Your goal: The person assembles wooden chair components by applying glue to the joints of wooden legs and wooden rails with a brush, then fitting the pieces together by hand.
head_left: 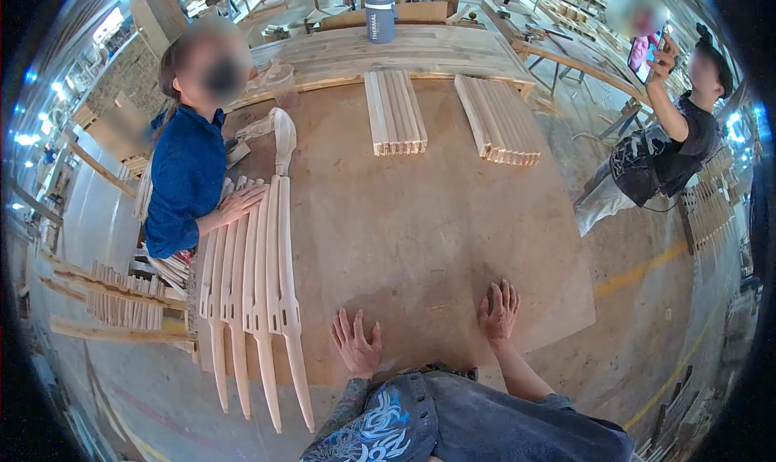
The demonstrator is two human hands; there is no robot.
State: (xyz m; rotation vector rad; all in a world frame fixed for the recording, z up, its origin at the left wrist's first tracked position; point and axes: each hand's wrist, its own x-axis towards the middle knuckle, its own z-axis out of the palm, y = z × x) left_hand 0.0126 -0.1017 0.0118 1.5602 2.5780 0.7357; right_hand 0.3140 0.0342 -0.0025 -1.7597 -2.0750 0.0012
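My left hand [356, 345] lies flat on the brown tabletop [420, 236] near its front edge, fingers spread, holding nothing. To its right, my right hand [499, 310] also rests on the board with its fingers apart and no object under them that I can see. Nearest to my left hand is a row of long, curved wooden chair legs [267, 300] with slots cut in them, laid side by side on the left. Their tapered ends reach past the table's front edge. A co-worker's hand [241, 205] rests on these pieces.
Two bundles of wooden slats [394, 113] [497, 121] lie toward the back. Behind them, a blue thermal jug [380, 19] stands on a wooden panel [323, 56]. A co-worker in a blue shirt [184, 171] stands left; another person [667, 143] at right holds up a phone.
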